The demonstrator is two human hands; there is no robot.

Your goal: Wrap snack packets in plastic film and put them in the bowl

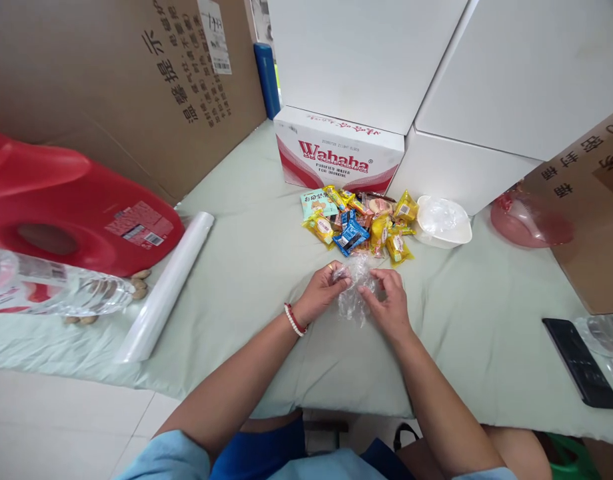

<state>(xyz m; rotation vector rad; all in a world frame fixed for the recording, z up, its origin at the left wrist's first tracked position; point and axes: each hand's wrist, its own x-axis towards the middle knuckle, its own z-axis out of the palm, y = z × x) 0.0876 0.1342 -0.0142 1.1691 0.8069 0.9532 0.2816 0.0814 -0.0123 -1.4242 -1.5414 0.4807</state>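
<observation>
A crumpled piece of clear plastic film (354, 300) is held between my two hands, low over the cloth-covered table. My left hand (322, 290) pinches its left side between thumb and fingers. On the opposite side, the fingers and thumb of my right hand (390, 303) grip the film's edge. Just beyond the hands lies a pile of wrapped snacks, with a blue packet (351, 237) in front, yellow packets (320, 228) around it and a light green packet (317, 203) at the back left.
Right of the snacks stands a white bowl (464, 235) with clear plastic inside. A Wahaha box (339, 157) is behind them. At left are a plastic roll (169, 287), a red jug (91, 200) and a water bottle (51, 283). A phone (581, 363) lies at right.
</observation>
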